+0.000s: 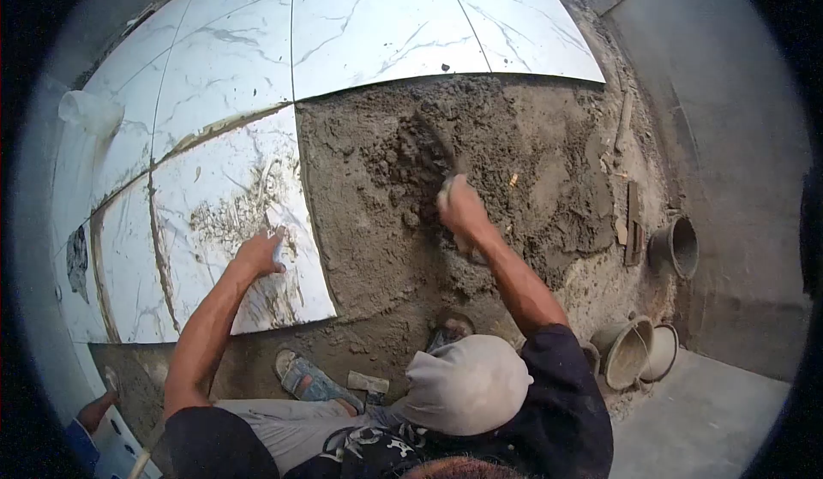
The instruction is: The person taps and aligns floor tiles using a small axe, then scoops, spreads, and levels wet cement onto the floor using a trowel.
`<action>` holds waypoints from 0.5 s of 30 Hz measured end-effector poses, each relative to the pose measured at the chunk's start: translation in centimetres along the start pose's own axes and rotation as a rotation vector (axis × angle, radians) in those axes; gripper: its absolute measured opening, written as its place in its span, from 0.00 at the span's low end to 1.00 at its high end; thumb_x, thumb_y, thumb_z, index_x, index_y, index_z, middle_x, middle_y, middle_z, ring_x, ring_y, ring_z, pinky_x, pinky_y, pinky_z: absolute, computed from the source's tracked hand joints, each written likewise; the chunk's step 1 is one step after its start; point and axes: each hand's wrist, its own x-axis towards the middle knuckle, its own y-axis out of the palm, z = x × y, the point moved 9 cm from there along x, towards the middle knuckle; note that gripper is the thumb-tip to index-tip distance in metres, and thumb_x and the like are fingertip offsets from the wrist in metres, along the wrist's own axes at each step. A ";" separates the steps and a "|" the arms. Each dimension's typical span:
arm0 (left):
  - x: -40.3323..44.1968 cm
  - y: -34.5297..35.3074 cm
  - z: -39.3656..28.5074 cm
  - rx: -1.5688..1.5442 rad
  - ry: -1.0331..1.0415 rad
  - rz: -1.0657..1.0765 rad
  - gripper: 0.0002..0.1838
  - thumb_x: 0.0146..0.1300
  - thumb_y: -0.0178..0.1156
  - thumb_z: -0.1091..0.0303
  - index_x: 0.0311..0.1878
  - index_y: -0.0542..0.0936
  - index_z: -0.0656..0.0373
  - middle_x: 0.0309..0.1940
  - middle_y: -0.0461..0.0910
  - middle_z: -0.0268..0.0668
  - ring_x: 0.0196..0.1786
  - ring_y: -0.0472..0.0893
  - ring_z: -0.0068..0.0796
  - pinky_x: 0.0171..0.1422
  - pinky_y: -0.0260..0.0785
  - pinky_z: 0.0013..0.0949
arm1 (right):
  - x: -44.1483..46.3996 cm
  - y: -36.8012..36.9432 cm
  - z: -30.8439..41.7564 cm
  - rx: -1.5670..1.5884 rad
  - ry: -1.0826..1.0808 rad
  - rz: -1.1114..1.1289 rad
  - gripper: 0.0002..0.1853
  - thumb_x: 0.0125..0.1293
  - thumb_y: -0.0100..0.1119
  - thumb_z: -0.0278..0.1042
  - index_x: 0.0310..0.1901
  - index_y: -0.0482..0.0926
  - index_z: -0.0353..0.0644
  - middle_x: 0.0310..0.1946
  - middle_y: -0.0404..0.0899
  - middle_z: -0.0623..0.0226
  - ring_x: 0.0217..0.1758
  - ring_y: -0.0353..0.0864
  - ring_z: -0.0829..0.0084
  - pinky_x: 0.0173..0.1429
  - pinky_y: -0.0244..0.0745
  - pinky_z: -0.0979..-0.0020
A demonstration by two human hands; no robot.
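My right hand [460, 209] is closed round the handle of a trowel [439, 143], whose dark blade lies against the wet mortar [403, 162]. My left hand [262, 254] rests on a mortar-smeared white marbled tile [231, 188], near the tile's right side. Its fingers are partly bent, and something small and pale shows at the fingertips, too small to name. The loose mortar is darker and lumpier around the trowel blade.
White tiles [377, 29] run along the top and left. Buckets [624, 352] and a tipped container [683, 248] stand at the right by the wall. A wooden piece [633, 222] lies nearby. Another person's arm [94, 412] shows at lower left.
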 end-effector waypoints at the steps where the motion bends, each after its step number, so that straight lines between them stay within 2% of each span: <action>1: 0.0 -0.1 0.1 0.003 -0.008 -0.003 0.52 0.41 0.72 0.51 0.68 0.56 0.52 0.62 0.57 0.65 0.60 0.67 0.57 0.61 0.64 0.43 | 2.2 -0.5 -2.1 0.040 -0.002 -0.142 0.18 0.63 0.48 0.40 0.35 0.64 0.27 0.28 0.77 0.39 0.33 0.78 0.44 0.39 0.71 0.48; 3: -0.1 0.2 0.0 -0.020 0.013 -0.013 0.53 0.41 0.72 0.51 0.69 0.54 0.52 0.62 0.58 0.63 0.61 0.67 0.56 0.61 0.65 0.43 | 5.8 -4.8 -3.8 0.052 0.097 -0.271 0.15 0.60 0.49 0.34 0.39 0.64 0.28 0.28 0.76 0.41 0.35 0.76 0.41 0.37 0.72 0.51; 5: -0.8 0.6 -0.1 0.007 0.035 -0.084 0.53 0.41 0.72 0.51 0.70 0.53 0.51 0.62 0.60 0.62 0.62 0.66 0.55 0.61 0.65 0.42 | 12.2 0.3 -13.4 0.302 0.455 -0.011 0.15 0.58 0.52 0.35 0.37 0.68 0.28 0.29 0.78 0.43 0.34 0.79 0.44 0.38 0.74 0.54; 6: -0.8 0.7 -0.1 0.010 0.017 -0.072 0.53 0.42 0.72 0.52 0.70 0.53 0.51 0.62 0.60 0.62 0.62 0.66 0.55 0.60 0.65 0.43 | 13.5 1.7 -11.1 -0.165 0.222 0.042 0.12 0.60 0.51 0.37 0.25 0.74 0.37 0.23 0.78 0.65 0.28 0.78 0.65 0.30 0.66 0.65; 7: -0.4 0.6 0.0 0.013 0.003 -0.062 0.53 0.42 0.71 0.52 0.70 0.52 0.51 0.62 0.60 0.62 0.61 0.67 0.55 0.60 0.66 0.43 | 8.7 0.9 -1.7 -0.729 -0.152 0.237 0.14 0.63 0.48 0.37 0.36 0.74 0.31 0.29 0.81 0.55 0.38 0.81 0.55 0.43 0.71 0.56; 9: -0.6 0.8 -0.2 -0.011 0.000 -0.039 0.53 0.42 0.71 0.52 0.70 0.52 0.50 0.62 0.59 0.63 0.59 0.69 0.56 0.59 0.67 0.43 | 11.5 12.6 -8.3 -0.470 -0.008 0.074 0.19 0.63 0.46 0.36 0.46 0.69 0.27 0.36 0.80 0.48 0.42 0.77 0.42 0.48 0.69 0.51; 10: -0.6 0.7 -0.3 -0.005 0.005 -0.054 0.54 0.41 0.72 0.53 0.70 0.52 0.52 0.60 0.61 0.63 0.58 0.69 0.57 0.59 0.66 0.43 | 9.9 10.5 -7.2 -0.470 -0.004 0.071 0.19 0.63 0.46 0.36 0.46 0.69 0.27 0.36 0.80 0.48 0.42 0.77 0.42 0.48 0.69 0.51; 11: -0.5 0.3 -0.1 0.003 0.006 -0.070 0.55 0.40 0.72 0.54 0.70 0.51 0.54 0.58 0.63 0.63 0.58 0.69 0.59 0.60 0.65 0.43 | 6.8 7.0 -4.7 -0.276 0.027 0.148 0.20 0.64 0.44 0.37 0.48 0.67 0.26 0.38 0.79 0.46 0.42 0.76 0.40 0.47 0.69 0.50; 12: -0.1 0.7 0.1 0.012 0.006 -0.009 0.55 0.41 0.72 0.51 0.71 0.50 0.49 0.62 0.58 0.64 0.56 0.72 0.57 0.57 0.68 0.44 | 4.8 4.6 -2.8 -0.079 0.058 0.222 0.21 0.65 0.42 0.38 0.49 0.65 0.26 0.40 0.78 0.45 0.42 0.74 0.37 0.46 0.69 0.49; 13: 0.0 0.6 0.3 0.019 0.007 -0.009 0.55 0.41 0.72 0.51 0.71 0.50 0.49 0.62 0.58 0.64 0.56 0.72 0.57 0.57 0.68 0.44 | 4.7 3.4 -2.6 -0.073 0.062 0.218 0.21 0.65 0.42 0.38 0.49 0.65 0.26 0.40 0.78 0.45 0.42 0.74 0.37 0.46 0.69 0.49; 15: 0.0 0.6 0.2 0.033 0.019 -0.032 0.54 0.42 0.71 0.50 0.70 0.51 0.49 0.63 0.56 0.65 0.56 0.72 0.57 0.57 0.68 0.44 | 5.6 -1.3 -4.1 0.060 0.109 -0.066 0.18 0.64 0.41 0.36 0.43 0.68 0.26 0.41 0.77 0.44 0.41 0.75 0.39 0.43 0.70 0.50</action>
